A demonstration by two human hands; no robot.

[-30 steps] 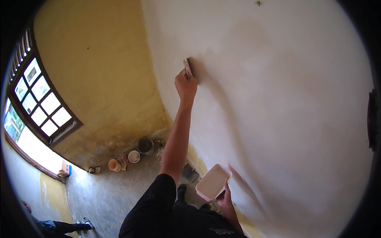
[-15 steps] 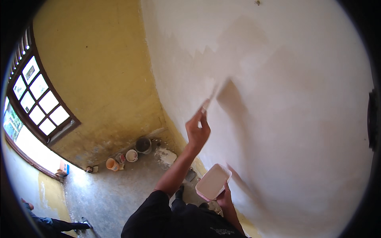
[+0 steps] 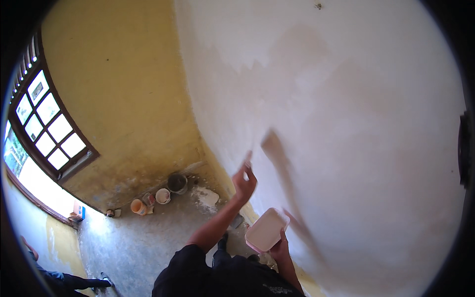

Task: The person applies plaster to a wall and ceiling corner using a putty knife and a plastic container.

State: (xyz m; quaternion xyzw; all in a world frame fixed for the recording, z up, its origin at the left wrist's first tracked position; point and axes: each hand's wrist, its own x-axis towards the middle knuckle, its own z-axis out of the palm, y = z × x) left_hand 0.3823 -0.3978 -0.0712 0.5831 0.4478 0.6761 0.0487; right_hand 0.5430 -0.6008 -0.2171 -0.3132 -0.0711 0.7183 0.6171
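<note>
My left hand (image 3: 245, 184) is raised close to the white wall (image 3: 376, 163), its fingers closed round the handle of a paintbrush (image 3: 249, 156). The brush is seen edge-on and smeared by motion, so its tip is hard to make out. Lower down, my right hand (image 3: 281, 247) grips the side of a rectangular plastic tub (image 3: 267, 229) from the right. Smooth pale paint lies in the tub. Damp-looking darker patches mark the upper wall, and the shadow of my left hand and brush falls on it to the right.
A yellow wall (image 3: 123, 99) meets the white one at a corner. Along its foot stand a dark bucket (image 3: 177, 183), a white bucket (image 3: 163, 196) and an orange container (image 3: 139, 207). A barred window (image 3: 52, 123) is at left. Another person (image 3: 64, 282) is at lower left.
My left hand and the paintbrush have moved down along the wall, and their shadow has dropped too. The tub in my right hand has hardly moved.
</note>
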